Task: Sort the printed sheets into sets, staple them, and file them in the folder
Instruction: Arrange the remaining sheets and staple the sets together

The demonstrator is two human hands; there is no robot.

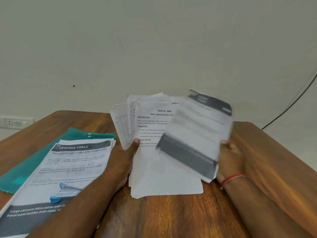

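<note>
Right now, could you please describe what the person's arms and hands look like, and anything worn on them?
No sleeves are in view on either arm. The left hand shows no glove, ring or watch. The right hand is also ungloved, and a thin red thread band circles its wrist.

Two hands, a left hand and a right hand; one stapler; one green folder; one pile of sheets; one fanned bundle; one loose sheet.
</note>
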